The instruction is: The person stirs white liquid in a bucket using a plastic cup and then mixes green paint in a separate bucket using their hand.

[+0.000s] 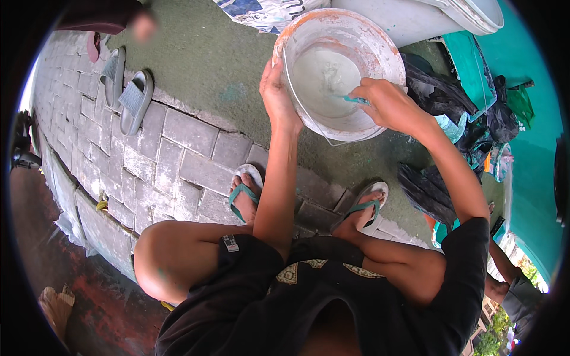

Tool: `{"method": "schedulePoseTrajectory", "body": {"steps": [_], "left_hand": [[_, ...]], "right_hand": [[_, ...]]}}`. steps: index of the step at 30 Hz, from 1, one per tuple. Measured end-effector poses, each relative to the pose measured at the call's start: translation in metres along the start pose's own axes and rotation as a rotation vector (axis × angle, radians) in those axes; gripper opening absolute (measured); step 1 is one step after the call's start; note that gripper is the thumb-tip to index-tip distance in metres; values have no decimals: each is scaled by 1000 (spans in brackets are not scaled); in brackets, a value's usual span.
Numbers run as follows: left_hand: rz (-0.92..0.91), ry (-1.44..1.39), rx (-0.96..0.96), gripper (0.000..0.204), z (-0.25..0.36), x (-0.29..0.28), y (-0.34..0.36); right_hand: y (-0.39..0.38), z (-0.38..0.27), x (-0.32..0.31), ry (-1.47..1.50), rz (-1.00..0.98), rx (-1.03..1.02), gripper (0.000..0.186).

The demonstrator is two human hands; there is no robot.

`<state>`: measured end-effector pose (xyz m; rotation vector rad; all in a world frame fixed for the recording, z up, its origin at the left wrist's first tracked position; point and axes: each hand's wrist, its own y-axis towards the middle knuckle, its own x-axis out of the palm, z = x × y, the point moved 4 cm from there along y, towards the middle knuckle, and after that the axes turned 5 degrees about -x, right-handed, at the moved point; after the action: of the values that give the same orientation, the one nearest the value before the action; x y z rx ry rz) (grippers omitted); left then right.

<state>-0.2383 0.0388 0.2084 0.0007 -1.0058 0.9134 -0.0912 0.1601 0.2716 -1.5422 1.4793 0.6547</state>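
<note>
In front of me is a white bucket (pixel 380 44) with rusty-orange stains, tilted so that its inside shows. A whitish liquid (pixel 314 68) lies in it, its surface stirred up near the middle. My left hand (pixel 276 95) grips the bucket's left rim, fingers wrapped over the outer side. Over the right side of the bucket, my right hand (pixel 385 104) is closed on a thin teal-coloured stick (pixel 355 99). The stick's lower end reaches toward the liquid; what tool it belongs to cannot be made out. A wire handle (pixel 323 135) hangs along the near side.
A large white pail (pixel 475 18) lies beyond the bucket, beside a printed sack (pixel 255 13). Black plastic bags (pixel 436 89) crowd the right, along a teal wall (pixel 537 190). Grey slides (pixel 135 102) rest on the paving at left. Parts of other people show at upper left and lower right.
</note>
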Motion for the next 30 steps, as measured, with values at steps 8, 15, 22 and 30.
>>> {"method": "schedulePoseTrajectory", "body": {"steps": [8,15,22,30], "left_hand": [[-1,0,7,37,0,-1,-1],[-6,17,18,37,-2,8,-5],[-7,6,12,38,0,10,-7],[11,-2,13,38,-1,4,-3]], "right_hand": [[-2,5,-28,-62,29,-79,24],[29,24,-34,-212,131,-123,24],[52,9,-29,-351,235,-201,26],[20,30,-15,-300,147,-59,29]]}}
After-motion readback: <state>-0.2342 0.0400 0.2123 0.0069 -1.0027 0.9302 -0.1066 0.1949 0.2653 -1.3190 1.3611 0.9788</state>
